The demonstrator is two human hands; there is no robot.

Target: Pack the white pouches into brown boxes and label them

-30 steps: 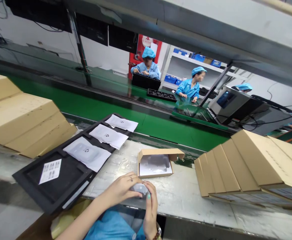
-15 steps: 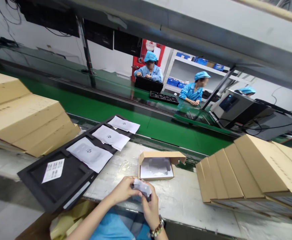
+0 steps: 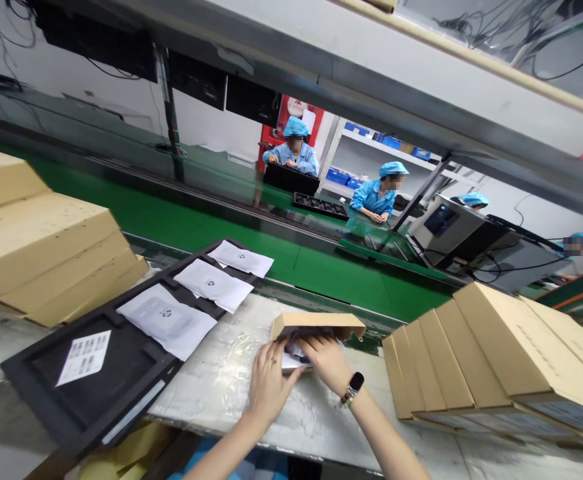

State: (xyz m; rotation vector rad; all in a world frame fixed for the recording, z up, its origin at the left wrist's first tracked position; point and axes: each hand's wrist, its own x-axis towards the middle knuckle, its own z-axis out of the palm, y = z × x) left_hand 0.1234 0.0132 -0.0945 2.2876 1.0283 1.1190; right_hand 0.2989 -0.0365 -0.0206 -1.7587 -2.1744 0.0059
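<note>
A small open cardboard box point(image 3: 316, 323) lies on the bench in front of me, its lid raised at the back. My left hand point(image 3: 270, 379) is at its left side, fingers over the side wall and thumb along the front edge. My right hand point(image 3: 327, 363), with a watch and bead bracelet at the wrist, reaches into the box. Its fingers curl over a small item in translucent wrap point(image 3: 294, 348), largely hidden by the hands. To the left, a black tray point(image 3: 136, 393) bears several white pouches point(image 3: 167, 319) and a sheet of printed labels point(image 3: 84, 357).
Stacked cardboard boxes stand at the right point(image 3: 476, 360) and left point(image 3: 46, 247). Beyond the bench runs a green conveyor belt point(image 3: 291, 263). Co-workers in blue caps sit across it, one behind a black case point(image 3: 291, 179). A shelf edge point(image 3: 371, 67) hangs overhead.
Both hands have moved forward from the bench's near edge to the box, and the wrapped item has gone from between them into it. The view has shifted slightly.
</note>
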